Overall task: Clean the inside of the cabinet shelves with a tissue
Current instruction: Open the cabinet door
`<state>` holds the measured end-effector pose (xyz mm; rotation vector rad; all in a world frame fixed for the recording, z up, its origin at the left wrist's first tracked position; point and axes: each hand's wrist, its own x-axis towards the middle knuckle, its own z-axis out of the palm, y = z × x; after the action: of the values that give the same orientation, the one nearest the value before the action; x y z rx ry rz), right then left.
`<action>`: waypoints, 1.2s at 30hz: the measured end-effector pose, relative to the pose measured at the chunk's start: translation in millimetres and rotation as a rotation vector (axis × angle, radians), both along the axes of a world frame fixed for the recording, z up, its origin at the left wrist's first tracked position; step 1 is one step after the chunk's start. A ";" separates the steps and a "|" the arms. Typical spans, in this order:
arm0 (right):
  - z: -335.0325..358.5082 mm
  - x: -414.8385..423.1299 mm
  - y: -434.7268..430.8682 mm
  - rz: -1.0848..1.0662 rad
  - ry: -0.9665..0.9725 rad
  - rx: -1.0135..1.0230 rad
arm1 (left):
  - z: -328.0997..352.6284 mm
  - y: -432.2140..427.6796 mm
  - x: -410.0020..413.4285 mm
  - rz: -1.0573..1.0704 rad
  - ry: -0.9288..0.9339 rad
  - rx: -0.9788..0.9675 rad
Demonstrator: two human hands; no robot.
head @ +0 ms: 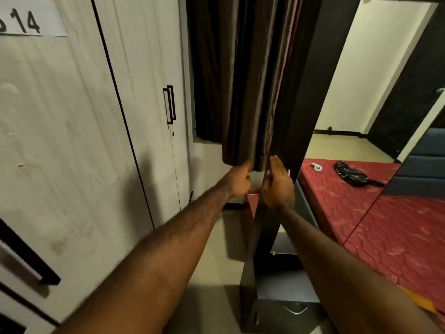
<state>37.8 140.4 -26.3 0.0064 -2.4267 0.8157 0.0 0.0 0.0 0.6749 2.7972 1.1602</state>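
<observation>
My left hand (238,179) is closed on the bottom hem of a dark brown curtain (240,92) that hangs in front of me. My right hand (277,184) is held flat, fingers together and pointing up, against the edge of a tall dark panel (310,104) just right of the curtain. A thin white sliver (288,172) shows at the far edge of that hand; I cannot tell what it is. No tissue is plainly visible. A low dark cabinet (284,285) with a metal handle (295,309) stands below my right forearm.
White wardrobe doors (72,141) with black handles (169,104) fill the left, one bearing a paper label reading 14 (24,18). On the right a red mattress (385,225) holds a black bag (354,175) and a small white device (316,167).
</observation>
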 end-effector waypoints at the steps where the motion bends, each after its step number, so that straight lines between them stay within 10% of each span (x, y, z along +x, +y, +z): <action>1: 0.3 -0.1 3.7 -0.041 0.036 -0.108 | -3.0 6.3 -2.9 -0.010 -0.047 0.043; 13: 1.1 -14.4 27.7 -0.360 -0.141 -0.533 | -20.8 52.2 -10.0 0.039 -0.290 0.167; 36: -16.5 37.3 18.6 -0.627 -0.071 -0.313 | -22.9 65.8 26.8 -0.222 -0.382 0.266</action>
<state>75.1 159.0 -42.8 -0.8655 -2.1332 0.8829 26.8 65.8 -22.9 0.6739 2.2199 1.4491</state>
